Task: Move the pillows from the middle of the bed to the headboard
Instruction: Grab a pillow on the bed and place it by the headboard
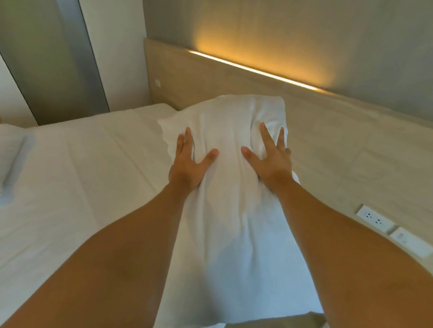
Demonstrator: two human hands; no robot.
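Observation:
A white pillow (227, 139) lies lengthwise along the pale wooden headboard (339, 135), on the white bed sheet (88, 171). My left hand (189, 162) presses flat on the pillow's left side with fingers spread. My right hand (270, 157) presses flat on its right side, fingers apart and sinking into the fabric. Neither hand grips the pillow. A second white pillow (0, 160) lies at the left edge of the view, farther down the bed and partly cut off.
A lit strip (254, 68) glows along the headboard top. A power socket (374, 220) and a switch (412, 243) sit on the headboard at the right. A grey wall panel (52, 52) stands beyond the bed's far corner.

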